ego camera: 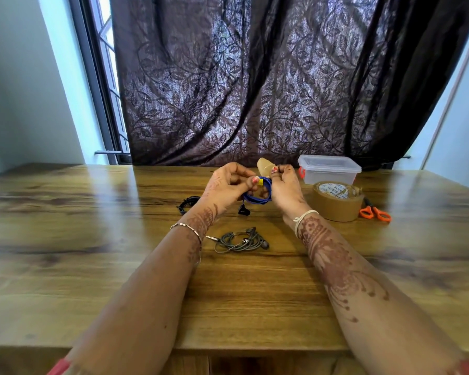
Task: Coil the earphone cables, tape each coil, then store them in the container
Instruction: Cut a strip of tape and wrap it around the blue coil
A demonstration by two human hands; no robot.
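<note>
Above the middle of the wooden table [92,212], in the head camera's view, both hands are raised together around a blue earphone cable [257,197] wound into a small coil. The left hand [228,185] has its fingers curled, thumb and fingertips pinching the coil near a yellow part. The right hand [284,190] pinches a strip of tape [266,166] that stands up above the coil, with its other fingers curled around the coil's far side. One dark earbud [244,211] dangles below.

Judging from this, the blue cable is coiled and its taping is under way; whether the strip already sticks to the coil cannot be told. Grey earphones [241,240] lie loosely looped on the table between the forearms, with no tape visible on them. Black earphones [187,204] lie partly hidden behind the left hand, so their state is unclear. The container [328,169] sits at the back right with its lid on, and nothing can be made out inside. Just in front of it is the tape roll [336,201], with orange scissors [375,212] beside it. So most of the work seems to remain: finish this coil, do the others, then open the container and store them all.
</note>
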